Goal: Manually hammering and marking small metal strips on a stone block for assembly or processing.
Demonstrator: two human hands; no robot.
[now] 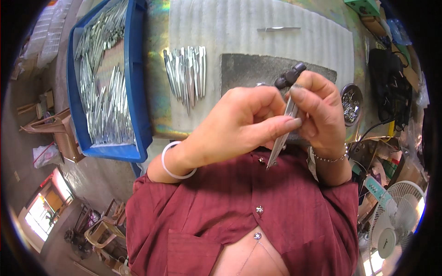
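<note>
My left hand (258, 117) and my right hand (322, 108) meet in front of my chest, fingers closed. Both pinch a slim, pointed silver metal tool (277, 149), perhaps tweezers; its lower point slants down toward my shirt, and fingers cover its upper part. Just beyond my fingertips is a black hammer head (290, 76); its handle is hidden. Beneath it lies a dark grey slab (239, 69) on a white foam sheet (212, 23). A bunch of similar slim metal pieces (186, 76) rests left of the slab, and a single piece (279, 29) lies beyond it.
A blue bin (133, 87) at the left holds many slim metal pieces. Right of my right hand stands a round bowl (352, 105) of small metal parts. Farther right are a black bag-like thing (386, 87) and a cable. A fan (391, 225) stands at lower right.
</note>
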